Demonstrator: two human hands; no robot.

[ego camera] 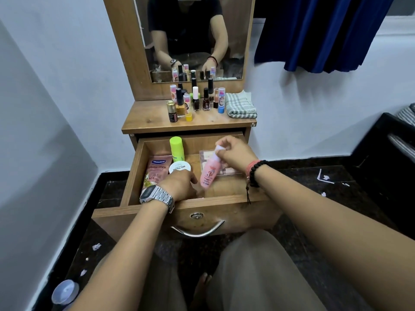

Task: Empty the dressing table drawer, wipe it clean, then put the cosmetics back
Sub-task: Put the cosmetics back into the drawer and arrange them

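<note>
The wooden drawer (134, 176) is pulled out below the table top. My right hand (235, 156) grips a pink bottle (210, 173) by its white cap, tilted over the drawer's middle. My left hand (179, 184), with a metal watch on the wrist, reaches down into the drawer beside a white round tub (179, 167); its fingertips are hidden. A pink Vaseline tube (156, 172) lies at the left, a lime-green bottle (177, 149) stands at the back, and a clear palette box (207, 158) lies at the right.
On the table top (146, 122) stand several nail polish bottles and lip balms (195, 99), with a folded checked cloth (240, 105) at the right. A mirror (193, 39) rises behind. A blue curtain (314, 30) hangs at the right. A dark floor surrounds my knees.
</note>
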